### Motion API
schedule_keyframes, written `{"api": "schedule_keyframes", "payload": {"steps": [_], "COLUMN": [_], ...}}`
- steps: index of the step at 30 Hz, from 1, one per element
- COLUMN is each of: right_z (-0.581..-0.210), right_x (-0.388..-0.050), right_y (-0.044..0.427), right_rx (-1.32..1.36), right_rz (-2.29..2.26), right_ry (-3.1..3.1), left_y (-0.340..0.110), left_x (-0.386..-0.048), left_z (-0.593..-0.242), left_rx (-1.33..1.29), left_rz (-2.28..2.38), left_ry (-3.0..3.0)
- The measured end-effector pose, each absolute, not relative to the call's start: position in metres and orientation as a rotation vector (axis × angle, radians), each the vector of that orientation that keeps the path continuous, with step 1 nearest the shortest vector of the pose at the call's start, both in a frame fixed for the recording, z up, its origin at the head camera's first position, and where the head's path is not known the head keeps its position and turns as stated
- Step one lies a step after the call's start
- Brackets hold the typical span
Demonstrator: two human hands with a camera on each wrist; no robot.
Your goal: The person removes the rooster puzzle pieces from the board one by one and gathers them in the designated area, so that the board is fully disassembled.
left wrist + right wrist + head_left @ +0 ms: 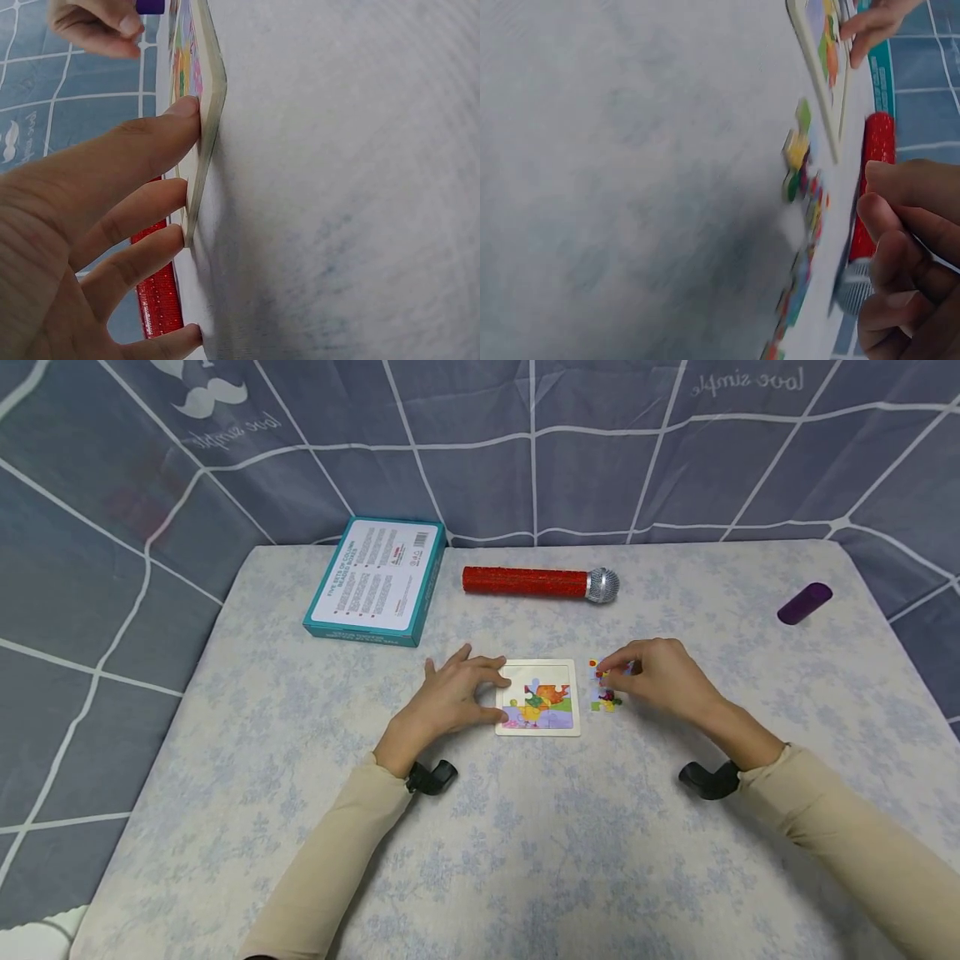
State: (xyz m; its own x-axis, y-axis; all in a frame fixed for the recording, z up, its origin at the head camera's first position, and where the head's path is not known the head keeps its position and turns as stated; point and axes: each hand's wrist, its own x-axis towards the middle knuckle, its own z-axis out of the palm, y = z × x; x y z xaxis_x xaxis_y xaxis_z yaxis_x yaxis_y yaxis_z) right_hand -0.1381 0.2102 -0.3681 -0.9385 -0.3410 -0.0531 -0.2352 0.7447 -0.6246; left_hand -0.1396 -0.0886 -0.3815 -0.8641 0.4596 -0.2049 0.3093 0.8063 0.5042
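Observation:
A square jigsaw puzzle tray [537, 732] with a pale rim lies mid-table, partly filled with colourful pieces [551, 697]. My left hand [453, 693] is spread along its left side, thumb and fingertips touching the rim; in the left wrist view the thumb [161, 139] presses the tray's edge [210, 112]. Loose puzzle pieces [606, 702] lie to the right of the tray, some hidden under my right hand [660, 677]. That hand hovers over them with thumb and index finger close together. In the right wrist view, no piece shows between its fingertips [877, 210].
A red glittery microphone [525, 582] lies behind the tray. At the back left is a teal box [375, 581] with a white printed panel. A purple cylinder [805, 603] lies at the far right. Dark checked curtain [480, 485] hangs along the table's back.

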Motion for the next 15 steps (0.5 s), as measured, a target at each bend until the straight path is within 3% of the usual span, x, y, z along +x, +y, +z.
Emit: {"api": "schedule_keyframes", "payload": {"steps": [15], "right_z": [-0.374], "right_x": [-0.146], "right_y": [0.152], "right_rx": [-0.634], "right_rz": [-0.853], "right_ry": [2.679], "left_y": [-0.089], "left_x": [-0.141], "left_z": [-0.381], "left_rx": [0.585], "left_rz": [0.653], "left_ry": [2.667]}}
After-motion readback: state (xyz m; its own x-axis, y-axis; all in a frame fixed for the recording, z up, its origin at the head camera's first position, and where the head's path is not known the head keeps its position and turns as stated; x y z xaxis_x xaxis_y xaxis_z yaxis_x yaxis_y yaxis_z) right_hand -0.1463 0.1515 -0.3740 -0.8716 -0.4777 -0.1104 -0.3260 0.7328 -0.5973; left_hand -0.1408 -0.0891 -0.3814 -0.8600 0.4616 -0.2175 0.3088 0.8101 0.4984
